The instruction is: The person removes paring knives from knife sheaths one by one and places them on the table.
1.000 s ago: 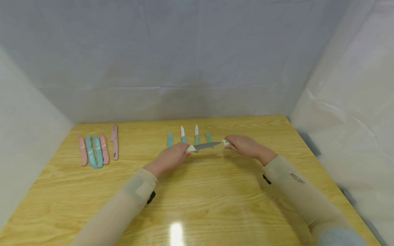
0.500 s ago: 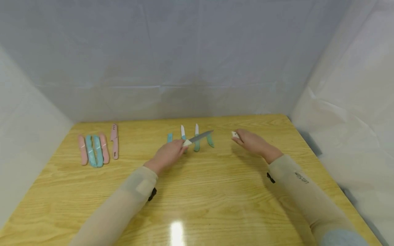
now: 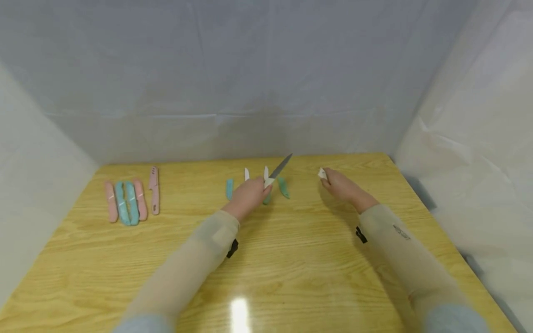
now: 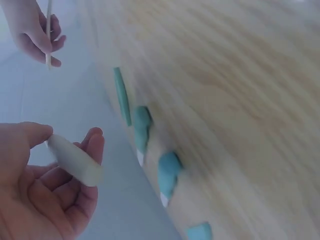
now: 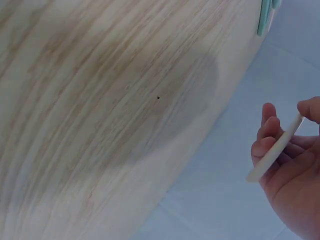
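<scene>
My left hand [image 3: 247, 196] grips a knife by its white handle [image 4: 75, 161], above the middle of the table. The grey blade [image 3: 281, 166] points up and away to the right. Farther right, my right hand [image 3: 343, 187] holds a white knife sheath [image 5: 275, 152] between thumb and fingers, apart from the blade. Behind and under the left hand lie a blue-handled knife [image 4: 169, 172] and a green-handled knife [image 4: 142, 125], both with white blades; the hand partly hides them in the head view. A blue sheath [image 3: 229, 189] and a green sheath [image 3: 283, 188] flank them.
At the left of the wooden table [image 3: 275, 277], several pink and blue sheathed knives [image 3: 127, 203] lie in a row. Beside them is a longer pink knife [image 3: 154, 190] in a holed sheath. Pale sheeting [image 3: 266, 92] hangs behind the table and at both sides.
The blade tip, close to the sheath a second ago, is now well away from it and turned upward. The right hand moved right and back with the sheath; the left moved slightly back.
</scene>
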`<state>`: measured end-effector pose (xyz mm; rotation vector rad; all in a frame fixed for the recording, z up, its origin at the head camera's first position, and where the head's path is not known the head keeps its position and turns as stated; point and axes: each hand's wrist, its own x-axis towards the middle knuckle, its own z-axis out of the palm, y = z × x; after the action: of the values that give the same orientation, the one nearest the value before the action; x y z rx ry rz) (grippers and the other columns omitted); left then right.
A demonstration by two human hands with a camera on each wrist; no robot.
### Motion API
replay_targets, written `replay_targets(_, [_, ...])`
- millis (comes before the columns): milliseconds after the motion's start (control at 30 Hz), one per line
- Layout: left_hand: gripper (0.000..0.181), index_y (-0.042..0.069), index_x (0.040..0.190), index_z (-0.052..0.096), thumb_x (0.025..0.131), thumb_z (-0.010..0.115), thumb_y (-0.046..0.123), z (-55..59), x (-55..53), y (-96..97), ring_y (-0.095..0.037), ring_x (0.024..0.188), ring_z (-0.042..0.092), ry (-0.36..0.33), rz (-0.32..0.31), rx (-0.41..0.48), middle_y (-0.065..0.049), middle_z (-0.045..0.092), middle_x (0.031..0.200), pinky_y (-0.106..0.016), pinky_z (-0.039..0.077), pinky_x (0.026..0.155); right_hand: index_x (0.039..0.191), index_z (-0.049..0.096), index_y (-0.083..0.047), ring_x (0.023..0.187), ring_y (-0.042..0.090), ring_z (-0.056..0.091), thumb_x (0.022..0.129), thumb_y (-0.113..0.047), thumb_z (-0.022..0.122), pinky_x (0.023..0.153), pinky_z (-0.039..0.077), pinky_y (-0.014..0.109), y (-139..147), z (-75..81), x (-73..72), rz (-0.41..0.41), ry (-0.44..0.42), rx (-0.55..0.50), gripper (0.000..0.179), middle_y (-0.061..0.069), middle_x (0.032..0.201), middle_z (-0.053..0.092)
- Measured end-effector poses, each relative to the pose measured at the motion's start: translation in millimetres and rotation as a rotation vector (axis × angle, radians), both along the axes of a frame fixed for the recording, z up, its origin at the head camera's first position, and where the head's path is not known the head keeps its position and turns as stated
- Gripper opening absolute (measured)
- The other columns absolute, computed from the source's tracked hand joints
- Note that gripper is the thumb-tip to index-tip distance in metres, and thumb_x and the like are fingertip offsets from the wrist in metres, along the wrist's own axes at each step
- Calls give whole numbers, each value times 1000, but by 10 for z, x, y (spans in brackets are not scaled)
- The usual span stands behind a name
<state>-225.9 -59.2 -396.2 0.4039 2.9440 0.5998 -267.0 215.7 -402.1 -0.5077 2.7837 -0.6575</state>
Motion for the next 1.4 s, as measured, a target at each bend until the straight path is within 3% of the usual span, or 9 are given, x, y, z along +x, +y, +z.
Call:
replay_targets(100, [40, -1, 104, 61, 104, 44, 35, 24, -69, 87, -12, 48, 43, 4, 16, 1, -3, 52, 62, -23, 34, 43, 148, 17, 9, 73, 24, 54, 106, -19, 36, 70, 46, 39, -3, -26, -83, -40, 9, -10, 54, 28, 107, 59])
replay_targets(200, [44, -3, 110, 63, 104, 43, 36, 32, -156, 182, -15, 51, 50, -1, 37, -20, -8, 60, 68, -26, 41, 47, 143, 23, 12, 60, 16, 44, 105, -18, 39, 57, 40, 30, -15, -55, -178, -77, 13, -38, 51, 19, 88, 56])
replay_targets(400, [45, 2, 91, 68, 103, 44, 37, -33, -305, 393, -24, 80, 65, 16, 36, -8, -12, 69, 87, -37, 53, 85, 133, 36, 15, 77, 23, 53, 104, -21, 41, 70, 47, 35, -72, -113, -287, -127, -11, -48, 46, 28, 110, 57])
replay_targets(533, [46, 9, 66, 54, 102, 47, 37, -87, -372, 531, -17, 59, 51, 0, 38, 85, -5, 56, 65, -31, 48, 65, 133, 41, 14, 106, 37, 57, 104, -24, 42, 93, 47, 47, -127, -136, -332, -170, -25, -58, 48, 32, 127, 53])
replay_targets(633, [46, 10, 64, 52, 101, 51, 37, -81, -414, 643, -12, 54, 45, -42, 65, 161, -1, 52, 63, -25, 43, 58, 114, 54, 12, 94, 34, 58, 102, -24, 44, 86, 49, 44, -153, -142, -359, -220, -14, -70, 39, 27, 107, 60])
replay_targets(800, [36, 2, 84, 66, 97, 59, 35, -62, -467, 836, -15, 64, 52, -142, 148, 259, -10, 66, 84, -27, 46, 60, 67, 41, -8, 54, 15, 34, 99, -23, 48, 53, 34, 29, -140, -164, -405, -303, -27, -53, 37, 1, 59, 35])
replay_targets(1067, [34, 3, 109, 68, 93, 64, 34, -161, -592, 1029, -23, 94, 65, -139, 228, 161, -10, 69, 107, -33, 55, 82, 88, 60, 3, 79, 24, 52, 97, -24, 56, 83, 51, 41, -173, -224, -442, -345, -90, 26, 29, 18, 94, 61])
replay_targets(1267, [33, 7, 115, 67, 92, 66, 31, -227, -690, 1133, -23, 104, 65, -139, 263, 70, -9, 68, 116, -34, 55, 87, 67, 48, -7, 71, 21, 48, 93, -21, 64, 76, 49, 38, -278, -263, -455, -346, -40, 83, 34, 8, 76, 53])
replay_targets(1400, [29, 9, 116, 67, 95, 62, 28, -297, -763, 1237, -21, 103, 66, -175, 305, 9, -7, 68, 117, -37, 56, 86, 62, 48, -7, 72, 23, 53, 93, -21, 65, 79, 52, 40, -313, -290, -445, -330, -12, 109, 38, 16, 82, 63])
